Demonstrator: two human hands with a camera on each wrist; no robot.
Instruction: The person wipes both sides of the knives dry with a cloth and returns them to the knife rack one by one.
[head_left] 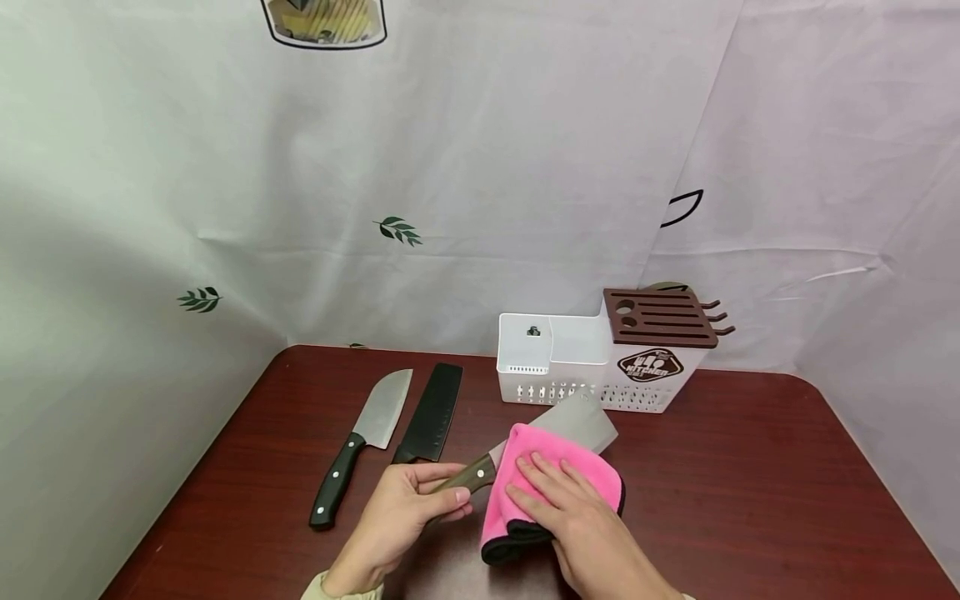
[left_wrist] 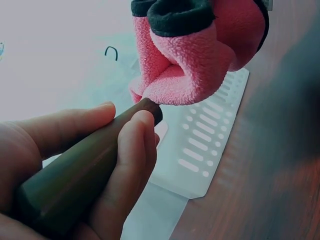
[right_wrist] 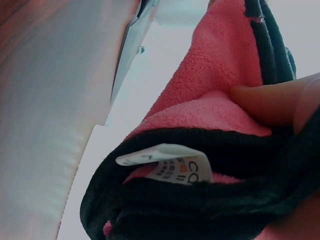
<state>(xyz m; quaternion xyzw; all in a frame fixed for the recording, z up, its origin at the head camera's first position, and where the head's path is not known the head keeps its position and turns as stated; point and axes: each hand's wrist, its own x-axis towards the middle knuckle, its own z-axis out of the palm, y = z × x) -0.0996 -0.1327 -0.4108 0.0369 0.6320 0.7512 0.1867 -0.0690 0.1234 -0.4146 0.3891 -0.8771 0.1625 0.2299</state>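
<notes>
My left hand [head_left: 397, 512] grips the brown wooden handle [left_wrist: 75, 175] of a cleaver, thumb along one side and fingers curled round the other. The cleaver's broad steel blade [head_left: 581, 417] points away to the right, over the table. A pink towel [head_left: 495, 508] with black edging is folded over the blade near the handle and hides part of it. My right hand [head_left: 573, 512] holds this towel against the blade, fingers spread on top. In the right wrist view a digit presses into the pink fabric [right_wrist: 215, 60], and a white label [right_wrist: 180, 167] shows among the folds.
Left of the hands lie a steel-bladed knife [head_left: 384, 408] with a black handle and a black-bladed knife [head_left: 435, 412]. A white perforated rack [head_left: 525, 387] with a brown slotted top [head_left: 660, 333] and side hooks stands at the back, near the blade tip. White curtains [head_left: 480, 167] surround the red-brown table [head_left: 772, 483].
</notes>
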